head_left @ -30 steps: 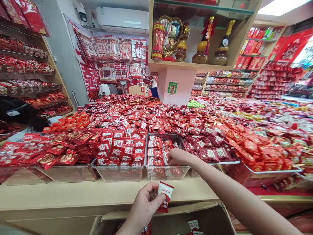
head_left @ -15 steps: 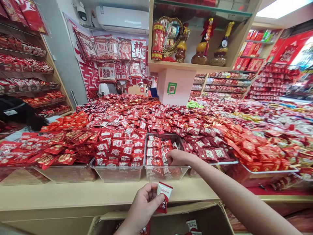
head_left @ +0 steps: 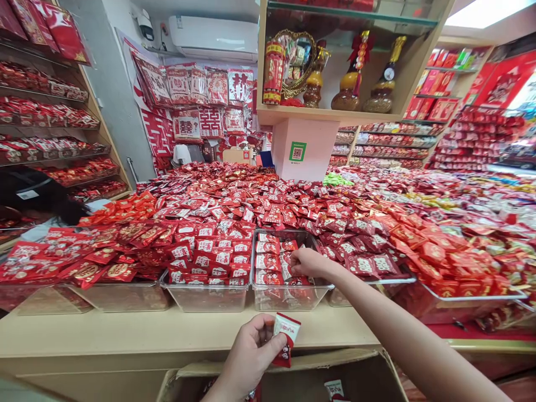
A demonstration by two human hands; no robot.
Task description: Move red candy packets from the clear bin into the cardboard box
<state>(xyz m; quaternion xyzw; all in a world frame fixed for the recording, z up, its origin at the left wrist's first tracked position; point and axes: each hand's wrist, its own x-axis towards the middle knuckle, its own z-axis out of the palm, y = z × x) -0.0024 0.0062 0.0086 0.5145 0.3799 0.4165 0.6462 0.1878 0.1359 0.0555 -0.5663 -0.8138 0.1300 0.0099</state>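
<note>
My left hand (head_left: 256,350) pinches a red and white packet (head_left: 286,339) upright between thumb and fingers, above the near edge of the counter. Inside the clear bin (head_left: 283,301) in the middle, rows of red and white packets (head_left: 268,261) lie lined up on the left side. My right hand (head_left: 309,263) reaches into the right part of that bin, its fingers curled down against packets there. Whether those fingers grip a packet is hidden by the hand.
An open cardboard box (head_left: 330,365) with a few packets stands below the counter edge (head_left: 188,335). Heaped bins flank the middle one, such as the left one (head_left: 205,298). A person's dark-haired head (head_left: 37,192) is at the far left. A shelf cabinet (head_left: 310,113) hangs above.
The whole view has shifted slightly, moving things a little to the right. Both hands keep nearly the same places, the left still with its packet, the right still in the bin.
</note>
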